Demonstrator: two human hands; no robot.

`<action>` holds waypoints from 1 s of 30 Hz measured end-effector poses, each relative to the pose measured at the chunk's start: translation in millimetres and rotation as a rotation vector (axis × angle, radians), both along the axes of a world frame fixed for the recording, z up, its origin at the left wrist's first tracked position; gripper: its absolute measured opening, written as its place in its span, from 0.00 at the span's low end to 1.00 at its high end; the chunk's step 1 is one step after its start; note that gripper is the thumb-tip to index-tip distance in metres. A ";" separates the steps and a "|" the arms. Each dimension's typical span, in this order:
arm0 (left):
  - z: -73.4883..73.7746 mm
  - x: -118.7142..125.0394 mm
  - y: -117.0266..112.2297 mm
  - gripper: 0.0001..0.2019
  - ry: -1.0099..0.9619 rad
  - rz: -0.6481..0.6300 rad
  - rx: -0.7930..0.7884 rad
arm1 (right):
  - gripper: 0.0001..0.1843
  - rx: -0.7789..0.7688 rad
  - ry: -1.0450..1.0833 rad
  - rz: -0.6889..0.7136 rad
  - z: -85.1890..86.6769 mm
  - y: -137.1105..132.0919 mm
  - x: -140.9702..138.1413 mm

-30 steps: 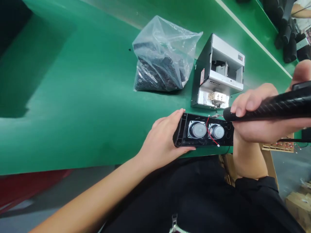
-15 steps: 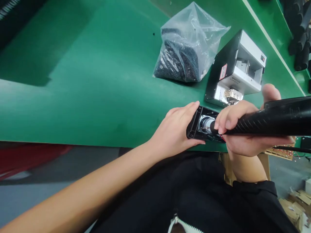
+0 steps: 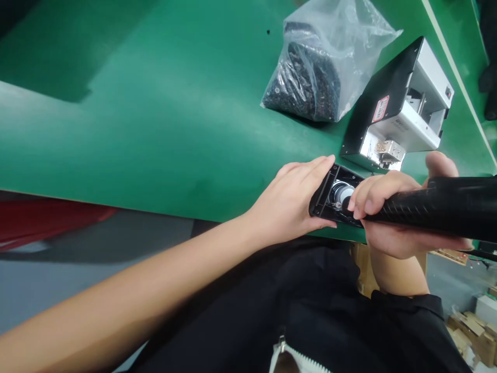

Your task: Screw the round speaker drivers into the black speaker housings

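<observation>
Black speaker housing (image 3: 325,199) lies on the green desk (image 3: 174,129), close to its near edge, with its left part in view and its right part hidden under the right hand (image 3: 404,246). Set in the visible part is 1 round speaker unit (image 3: 339,190), silvery with a pale centre. The left hand (image 3: 291,199) grips the left end of the housing, its fingers spread around that end, the thumb along the near side and the fingertips at the far corner. The right hand is wrapped around a thick black handheld tool (image 3: 438,204), its fingers closed near the front end and its thumb raised above the body. That front end points left, over the speaker unit; whether the tip touches it cannot be told, as fingers and tool cover the spot. Just beyond the housing stands a black and silver machine (image 3: 392,88), a red-bordered label (image 3: 380,109) on its dark side and a small metal block (image 3: 390,151) at its front. Left of the machine, near it, sits a clear plastic bag (image 3: 314,72) with dark pieces inside. Cardboard (image 3: 476,331) lies on the floor at lower right.
</observation>
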State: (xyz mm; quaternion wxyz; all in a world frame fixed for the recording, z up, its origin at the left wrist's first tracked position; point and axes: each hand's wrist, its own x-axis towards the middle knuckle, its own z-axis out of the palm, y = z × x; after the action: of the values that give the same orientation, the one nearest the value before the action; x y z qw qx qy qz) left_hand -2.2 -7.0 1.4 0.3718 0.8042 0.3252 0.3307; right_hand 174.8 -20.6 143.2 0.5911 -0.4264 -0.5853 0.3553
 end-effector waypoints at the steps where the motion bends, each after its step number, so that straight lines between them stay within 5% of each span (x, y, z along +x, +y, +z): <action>1: 0.5 -0.1 0.0 0.72 0.001 -0.001 0.002 | 0.27 -0.002 -0.003 -0.007 0.5 0.2 -0.5; 30: 6.1 0.9 -0.2 0.71 -0.017 -0.013 0.002 | 0.32 0.035 -0.004 -0.069 -10.4 1.0 -4.0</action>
State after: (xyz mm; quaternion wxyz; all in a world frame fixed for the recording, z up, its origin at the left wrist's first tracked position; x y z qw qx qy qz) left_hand -1.3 -7.2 7.5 0.3759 0.8037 0.3165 0.3354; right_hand 170.8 -19.6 132.8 0.6092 -0.4366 -0.5777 0.3234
